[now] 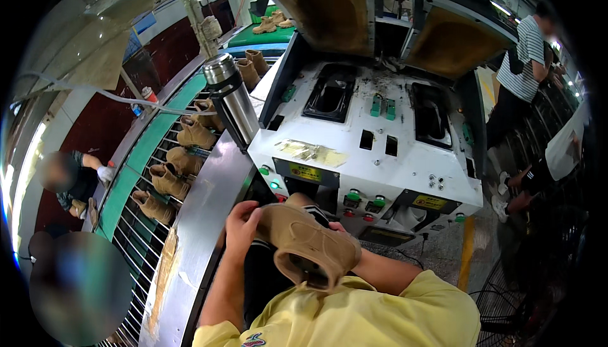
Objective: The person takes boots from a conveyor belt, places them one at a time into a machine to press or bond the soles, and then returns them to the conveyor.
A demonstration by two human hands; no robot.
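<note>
Boot of tan suede-like leather (316, 240), raised before a yellow shirt (386, 318). Left hand (242, 228): fingers bent at the toe, clamping unclear. Right hand (337, 226): mostly hidden, fingers untellable. Apparently a handling step; the next move calls for steady support.

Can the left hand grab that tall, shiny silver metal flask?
Probably yes: the flask stands ahead of the bare left hand, and nothing obvious blocks the way. That hand is at the toe of a tan, ankle-high boot, so it may have to leave the boot first.
</note>
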